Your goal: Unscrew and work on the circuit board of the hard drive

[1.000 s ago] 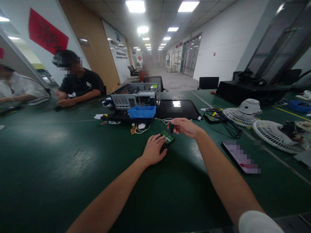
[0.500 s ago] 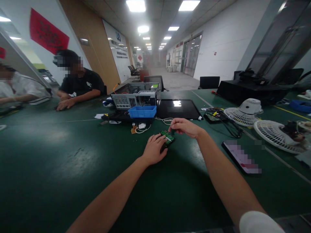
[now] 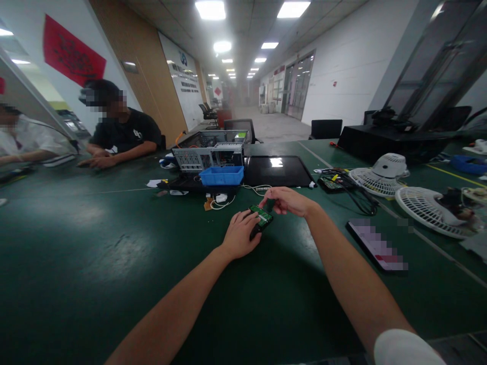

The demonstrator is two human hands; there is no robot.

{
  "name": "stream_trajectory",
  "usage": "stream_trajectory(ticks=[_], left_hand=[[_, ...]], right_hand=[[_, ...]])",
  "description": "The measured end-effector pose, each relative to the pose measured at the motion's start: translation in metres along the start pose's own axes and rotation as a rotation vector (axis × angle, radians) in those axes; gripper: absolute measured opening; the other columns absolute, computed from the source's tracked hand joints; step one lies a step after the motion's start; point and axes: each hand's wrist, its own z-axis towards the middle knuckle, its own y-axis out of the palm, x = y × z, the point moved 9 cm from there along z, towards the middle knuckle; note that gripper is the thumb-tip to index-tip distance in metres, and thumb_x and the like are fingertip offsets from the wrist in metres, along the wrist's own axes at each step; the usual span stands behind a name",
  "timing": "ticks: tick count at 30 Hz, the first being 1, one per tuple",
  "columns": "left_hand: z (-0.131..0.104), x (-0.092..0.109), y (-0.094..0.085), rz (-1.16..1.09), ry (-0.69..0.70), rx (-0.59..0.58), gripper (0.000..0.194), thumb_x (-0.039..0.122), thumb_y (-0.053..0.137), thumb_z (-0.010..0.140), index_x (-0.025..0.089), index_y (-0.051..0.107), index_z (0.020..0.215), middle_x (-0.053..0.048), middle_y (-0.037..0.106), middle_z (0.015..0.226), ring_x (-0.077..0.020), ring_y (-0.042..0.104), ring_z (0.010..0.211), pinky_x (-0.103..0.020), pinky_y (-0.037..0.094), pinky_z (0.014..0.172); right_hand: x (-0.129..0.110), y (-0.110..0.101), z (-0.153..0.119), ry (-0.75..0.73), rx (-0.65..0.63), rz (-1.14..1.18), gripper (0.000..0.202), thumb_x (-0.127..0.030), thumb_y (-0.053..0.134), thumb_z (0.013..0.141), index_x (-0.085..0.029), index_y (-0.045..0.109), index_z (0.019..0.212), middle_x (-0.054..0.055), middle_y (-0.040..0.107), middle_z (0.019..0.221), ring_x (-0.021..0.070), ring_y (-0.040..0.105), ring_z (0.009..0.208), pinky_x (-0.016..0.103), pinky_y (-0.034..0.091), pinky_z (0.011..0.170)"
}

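Observation:
A small dark-bodied device with an exposed green circuit board [image 3: 264, 218] lies on the green table. My left hand [image 3: 240, 232] grips it from the left, with fingers over its top and the thumb along its near side. My right hand [image 3: 287, 201] hovers at its far right corner. The index finger stretches down to the board's far edge, apart from the other fingers, which are loosely bent. Nothing held shows in that hand, though the gap under the index finger is dark.
Beyond my hands stand a blue tray [image 3: 221, 176], an open computer case [image 3: 209, 152] and a black flat panel [image 3: 277, 171]. A thin white cable [image 3: 224, 205] lies nearby. To the right are a phone [image 3: 376, 246], white fan parts [image 3: 429, 210] and black cables [image 3: 363, 197]. Two people sit at left.
My right index finger has straightened and moved left onto the board's far edge; before, its fingertips were drawn together beside the board. My left hand keeps its grip.

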Motion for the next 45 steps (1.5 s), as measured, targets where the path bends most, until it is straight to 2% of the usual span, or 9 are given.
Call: stream_trajectory(ticks=[3,7,11,16,20,24,32,39,45], left_hand=[[0.000,0.000,0.001,-0.010,0.003,0.000,0.050,0.036,0.063,0.089,0.026,0.057,0.137,-0.005,0.054,0.148,-0.0322,0.038,0.143,-0.056,0.026,0.120],[0.000,-0.002,0.002,-0.024,0.006,0.008,0.050,0.036,0.063,0.089,0.025,0.057,0.137,-0.006,0.054,0.148,-0.0323,0.038,0.143,-0.056,0.025,0.120],[0.001,-0.002,0.003,-0.029,0.008,0.005,0.051,0.035,0.064,0.088,0.025,0.057,0.138,-0.006,0.054,0.148,-0.0325,0.038,0.142,-0.056,0.024,0.120],[0.000,0.000,0.000,-0.039,0.005,0.001,0.051,0.035,0.063,0.088,0.024,0.057,0.137,-0.007,0.054,0.148,-0.0329,0.037,0.143,-0.055,0.024,0.120],[0.001,0.000,0.001,-0.047,0.003,-0.008,0.051,0.035,0.063,0.089,0.024,0.057,0.138,-0.007,0.053,0.148,-0.0336,0.036,0.143,-0.056,0.023,0.120],[0.001,-0.002,0.002,-0.031,-0.004,-0.022,0.052,0.037,0.063,0.089,0.023,0.058,0.139,-0.010,0.051,0.149,-0.0343,0.035,0.144,-0.056,0.023,0.120],[0.000,-0.010,0.001,0.042,-0.128,-0.054,0.053,0.047,0.068,0.086,0.032,0.060,0.136,-0.011,0.031,0.159,-0.0428,0.024,0.145,-0.063,0.020,0.115],[-0.001,-0.017,0.004,0.078,-0.260,-0.135,0.057,0.057,0.067,0.085,0.040,0.057,0.139,-0.013,0.038,0.146,-0.0422,0.035,0.133,-0.058,0.032,0.106],[-0.001,-0.025,0.004,0.043,-0.198,-0.222,0.060,0.059,0.064,0.088,0.043,0.051,0.144,-0.013,0.034,0.150,-0.0421,0.034,0.136,-0.059,0.032,0.106]], right_hand=[[0.000,0.002,-0.001,0.017,-0.012,0.052,0.026,-0.044,0.063,0.089,-0.019,0.063,0.097,0.009,0.074,0.097,0.0105,0.056,0.052,0.022,0.038,0.041],[-0.003,-0.001,-0.002,0.005,-0.014,0.032,0.036,-0.047,0.064,0.090,-0.020,0.066,0.114,0.006,0.071,0.095,0.0071,0.049,0.051,0.020,0.027,0.039],[-0.006,-0.011,-0.004,-0.030,0.028,-0.037,0.033,-0.047,0.069,0.087,-0.016,0.071,0.099,0.004,0.068,0.083,0.0068,0.047,0.055,0.020,0.028,0.043],[-0.004,-0.011,-0.003,-0.022,0.035,-0.011,0.030,-0.046,0.071,0.085,-0.017,0.065,0.091,0.008,0.072,0.102,0.0073,0.052,0.057,0.021,0.033,0.044],[-0.004,-0.009,-0.001,-0.046,0.051,-0.052,0.033,-0.047,0.072,0.085,-0.019,0.061,0.098,0.006,0.072,0.096,0.0080,0.054,0.056,0.020,0.036,0.045],[-0.005,-0.016,0.001,-0.098,0.118,-0.168,0.038,-0.042,0.079,0.078,-0.019,0.063,0.104,0.001,0.067,0.084,0.0082,0.055,0.058,0.021,0.041,0.049],[-0.006,-0.020,0.001,-0.108,0.138,-0.276,0.034,-0.035,0.080,0.076,-0.018,0.064,0.101,0.000,0.065,0.079,0.0101,0.057,0.058,0.022,0.043,0.049],[-0.016,-0.019,-0.001,-0.152,0.151,-0.331,0.032,-0.034,0.078,0.077,-0.019,0.064,0.101,0.001,0.067,0.082,0.0108,0.058,0.058,0.022,0.044,0.049],[-0.034,-0.026,-0.008,-0.219,0.227,-0.279,0.034,-0.037,0.079,0.077,-0.019,0.064,0.101,0.003,0.068,0.087,0.0106,0.057,0.060,0.022,0.042,0.048]])
